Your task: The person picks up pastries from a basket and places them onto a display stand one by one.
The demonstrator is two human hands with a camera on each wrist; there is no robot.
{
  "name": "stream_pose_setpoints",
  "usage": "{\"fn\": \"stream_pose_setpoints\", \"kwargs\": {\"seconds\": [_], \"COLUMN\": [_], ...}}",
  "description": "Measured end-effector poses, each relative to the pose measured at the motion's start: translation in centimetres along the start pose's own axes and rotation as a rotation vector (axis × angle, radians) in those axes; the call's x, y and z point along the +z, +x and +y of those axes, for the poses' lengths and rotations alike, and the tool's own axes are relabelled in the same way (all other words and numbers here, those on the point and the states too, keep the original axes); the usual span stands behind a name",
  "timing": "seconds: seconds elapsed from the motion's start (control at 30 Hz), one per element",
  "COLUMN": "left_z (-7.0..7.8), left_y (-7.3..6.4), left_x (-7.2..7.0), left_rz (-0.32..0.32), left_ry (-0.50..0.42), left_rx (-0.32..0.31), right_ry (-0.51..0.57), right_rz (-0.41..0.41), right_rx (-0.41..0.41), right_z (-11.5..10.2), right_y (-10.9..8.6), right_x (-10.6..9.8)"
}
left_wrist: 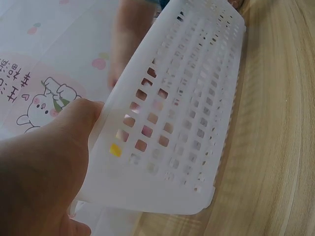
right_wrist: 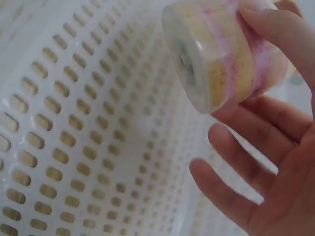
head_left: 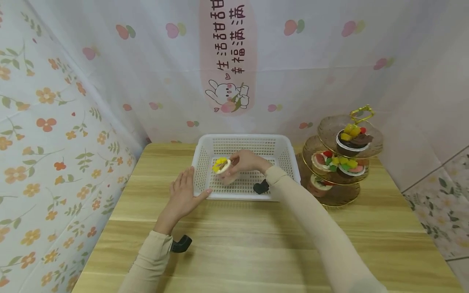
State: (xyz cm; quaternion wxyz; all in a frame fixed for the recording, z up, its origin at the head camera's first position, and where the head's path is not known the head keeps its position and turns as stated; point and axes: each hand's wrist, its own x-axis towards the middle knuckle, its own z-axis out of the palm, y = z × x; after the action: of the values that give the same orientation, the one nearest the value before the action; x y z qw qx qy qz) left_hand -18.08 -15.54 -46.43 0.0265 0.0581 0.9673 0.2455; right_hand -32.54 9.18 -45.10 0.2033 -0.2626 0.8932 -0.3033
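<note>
A white plastic basket (head_left: 242,196) with perforated walls sits on the table near the curtain. Inside it, my right hand (head_left: 246,161) holds a small cup cake (head_left: 222,165) with yellow topping, tilted above the basket floor. In the right wrist view, the cake (right_wrist: 229,54) shows yellow and pink layers in a clear cup; thumb and index finger pinch it while the other fingers spread loosely. My left hand (head_left: 184,193) rests against the basket's front left corner, fingers straight along the left side. The left wrist view shows its thumb (left_wrist: 81,118) touching the rim.
To the right of the basket stands a three-tier stand (head_left: 337,199) with gold rims and a gold handle (head_left: 362,114). A chocolate cupcake (head_left: 352,143) with fruit is on top; several fruit-topped cakes sit below. Wooden table (head_left: 234,252) extends in front; a patterned curtain (head_left: 165,81) hangs behind.
</note>
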Motion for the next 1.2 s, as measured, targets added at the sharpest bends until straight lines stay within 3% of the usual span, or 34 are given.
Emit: {"fn": "stream_pose_setpoints", "kwargs": {"seconds": [0.17,0.33,0.6,0.8,0.9,1.07,1.2], "left_z": [0.1,-0.2,-0.4,-0.2,-0.2,-0.3,-0.2], "left_y": [0.1,0.1,0.1,0.2,0.1,0.0,0.0], "left_x": [0.2,0.3,0.1,0.5,0.6,0.5,0.3], "left_rz": [0.009,0.009,-0.002,-0.003,-0.005,0.007,0.008], "left_ry": [-0.005,-0.008,-0.016,-0.014,-0.02,-0.022,-0.019], "left_rx": [-0.001,0.001,0.007,0.015,0.017,0.017,0.023], "right_ry": [0.051,0.07,0.042,0.023,0.03,0.059,0.04], "right_rz": [0.129,0.285,0.581,0.748,0.786,0.826,0.905], "right_rx": [-0.058,-0.086,-0.052,0.056,0.154,0.337,0.402], "right_z": [-1.4,-2.7,-0.5,2.9,4.5,7.6,10.5], "right_y": [-3.1,-8.0,-17.2,-24.7,-28.0,-32.1,-34.3], "right_x": [-2.2,-3.3,-2.0,-1.0,-0.5,0.5,1.1]}}
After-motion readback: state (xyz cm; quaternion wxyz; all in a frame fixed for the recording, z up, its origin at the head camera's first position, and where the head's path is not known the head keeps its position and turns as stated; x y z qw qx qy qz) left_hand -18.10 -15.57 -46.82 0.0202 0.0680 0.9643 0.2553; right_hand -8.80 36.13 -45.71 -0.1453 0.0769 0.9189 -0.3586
